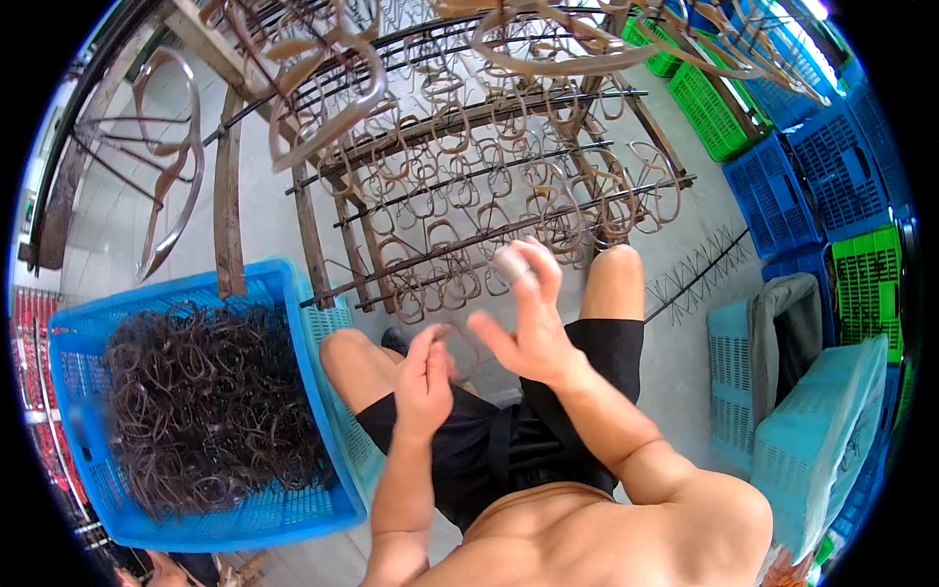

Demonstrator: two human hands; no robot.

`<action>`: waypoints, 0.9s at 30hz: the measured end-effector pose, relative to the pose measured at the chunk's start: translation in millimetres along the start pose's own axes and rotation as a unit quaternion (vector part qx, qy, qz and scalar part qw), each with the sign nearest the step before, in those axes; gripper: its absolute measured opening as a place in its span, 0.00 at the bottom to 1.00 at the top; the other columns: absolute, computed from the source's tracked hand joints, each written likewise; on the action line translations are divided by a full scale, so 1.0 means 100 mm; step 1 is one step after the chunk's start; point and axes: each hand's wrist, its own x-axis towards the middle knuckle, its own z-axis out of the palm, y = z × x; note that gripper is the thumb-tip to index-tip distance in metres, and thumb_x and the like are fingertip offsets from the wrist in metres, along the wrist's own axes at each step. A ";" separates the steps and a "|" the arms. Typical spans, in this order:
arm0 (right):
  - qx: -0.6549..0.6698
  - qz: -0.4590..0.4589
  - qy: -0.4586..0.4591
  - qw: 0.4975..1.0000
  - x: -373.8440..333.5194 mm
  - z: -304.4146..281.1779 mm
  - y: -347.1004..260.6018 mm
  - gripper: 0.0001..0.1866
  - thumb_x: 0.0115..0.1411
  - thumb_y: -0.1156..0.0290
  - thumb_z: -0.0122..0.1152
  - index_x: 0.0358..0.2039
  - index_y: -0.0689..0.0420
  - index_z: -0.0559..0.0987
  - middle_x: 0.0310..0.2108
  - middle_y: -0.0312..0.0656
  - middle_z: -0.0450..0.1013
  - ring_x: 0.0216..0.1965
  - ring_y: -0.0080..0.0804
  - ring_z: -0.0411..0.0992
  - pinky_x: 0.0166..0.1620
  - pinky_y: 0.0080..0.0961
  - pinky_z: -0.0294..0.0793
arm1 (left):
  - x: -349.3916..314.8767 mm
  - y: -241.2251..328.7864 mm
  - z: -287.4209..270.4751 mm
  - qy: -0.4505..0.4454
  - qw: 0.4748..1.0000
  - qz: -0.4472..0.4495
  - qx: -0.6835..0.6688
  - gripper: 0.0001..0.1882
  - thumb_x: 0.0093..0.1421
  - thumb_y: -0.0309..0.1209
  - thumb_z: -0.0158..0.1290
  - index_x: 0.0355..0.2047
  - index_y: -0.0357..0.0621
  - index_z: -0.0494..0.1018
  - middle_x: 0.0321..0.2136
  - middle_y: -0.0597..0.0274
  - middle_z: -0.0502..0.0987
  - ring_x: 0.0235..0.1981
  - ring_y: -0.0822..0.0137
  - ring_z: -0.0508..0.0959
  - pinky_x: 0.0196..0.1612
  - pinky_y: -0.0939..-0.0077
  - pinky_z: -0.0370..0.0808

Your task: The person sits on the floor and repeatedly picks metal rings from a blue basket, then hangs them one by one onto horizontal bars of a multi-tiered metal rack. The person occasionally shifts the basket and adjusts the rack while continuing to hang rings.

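My left hand point(425, 386) is over my left thigh, its fingers closed in a pinch. A thin, blurred looped frame point(464, 360) hangs from its fingertips. My right hand point(533, 328) is raised to the right of it, thumb spread from slightly bent fingers, with nothing visible between them. A pale wrap point(511, 264) covers one of its fingertips. Just beyond both hands stands a rack, its black spiked bar point(430, 279) lined with brown looped frames point(406, 249) that resemble eyeglass fronts.
At my left a blue plastic crate point(201, 536) holds a tangled heap of dark looped frames point(210, 401). Larger-looking loops point(176, 161) hang close overhead. On the right are a loose spiked bar point(699, 274), pale blue baskets point(812, 445), and stacked blue point(773, 196) and green crates point(866, 284).
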 end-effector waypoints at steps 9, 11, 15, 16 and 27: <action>0.405 0.300 -0.146 0.851 -0.09 -0.09 0.41 0.07 0.63 0.73 0.50 0.39 0.61 0.74 0.19 0.32 0.66 0.18 0.17 0.62 0.22 0.14 0.62 | 0.43 -0.28 -1.54 0.338 0.906 0.101 0.233 0.08 0.59 0.30 0.50 0.32 0.38 0.74 0.32 0.54 0.76 0.33 0.59 0.76 0.39 0.70 0.72; 0.430 0.289 0.037 0.855 -0.03 -0.05 0.57 0.08 0.66 0.69 0.44 0.38 0.59 0.70 0.17 0.33 0.64 0.15 0.17 0.61 0.18 0.14 0.59 | 0.40 -0.52 -2.14 0.364 0.727 -0.104 0.573 0.18 0.56 0.41 0.52 0.40 0.40 0.72 0.38 0.50 0.74 0.43 0.53 0.74 0.44 0.59 0.71; 0.279 0.323 0.185 0.885 0.13 0.22 0.65 0.08 0.65 0.66 0.48 0.35 0.57 0.70 0.13 0.30 0.61 0.12 0.16 0.61 0.15 0.16 0.60 | 0.13 -1.18 -2.59 0.217 0.610 -0.434 0.627 0.20 0.61 0.39 0.43 0.54 0.54 0.64 0.54 0.50 0.62 0.55 0.44 0.60 0.50 0.46 0.65; 0.276 0.336 0.198 0.879 0.14 0.30 0.65 0.08 0.65 0.66 0.48 0.34 0.57 0.70 0.13 0.30 0.62 0.12 0.16 0.61 0.15 0.16 0.60 | 0.14 -1.22 -2.55 0.207 0.607 -0.428 0.637 0.18 0.64 0.34 0.38 0.54 0.54 0.64 0.53 0.50 0.62 0.54 0.44 0.60 0.49 0.48 0.65; 0.412 0.398 0.254 0.779 0.27 0.62 0.75 0.12 0.63 0.68 0.48 0.24 0.58 0.68 0.12 0.30 0.60 0.09 0.16 0.57 0.12 0.17 0.56 | -0.26 -0.46 -2.48 -0.132 0.667 -0.378 0.629 0.29 0.51 0.40 0.53 0.51 0.36 0.69 0.65 0.44 0.38 0.63 0.41 0.49 0.62 0.57 0.56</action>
